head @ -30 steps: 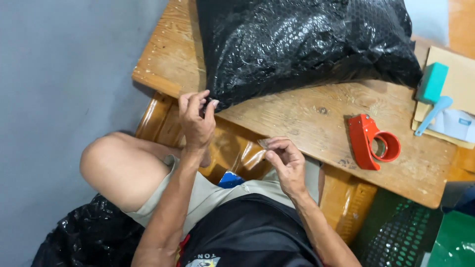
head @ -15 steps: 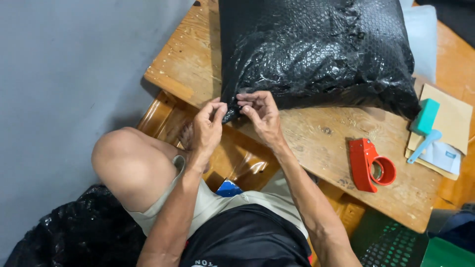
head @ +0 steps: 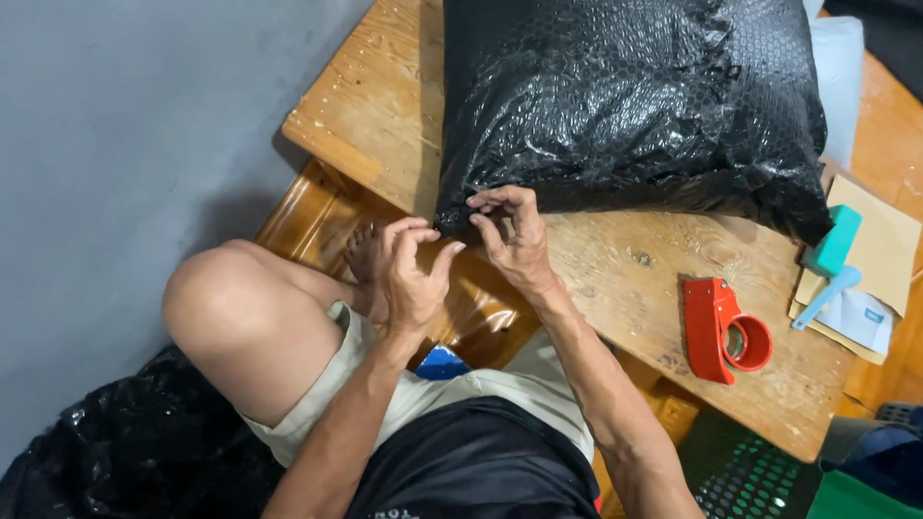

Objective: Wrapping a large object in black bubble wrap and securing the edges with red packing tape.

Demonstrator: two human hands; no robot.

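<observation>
the black bubble-wrap parcel (head: 625, 106) lies on the wooden table (head: 385, 106), its near corner at the edge. a second ago the right hand (head: 514, 235) was down by the lap — now it pinches that corner, and the left hand (head: 413, 274) pinches beside it — the corner work has begun. a red tape dispenser (head: 721, 332) sits apart.

Wood table (head: 385, 106) w/ black bubble-wrap parcel (head: 625, 96), red tape dispenser (head: 716, 332), envelopes (head: 880, 259).
</observation>
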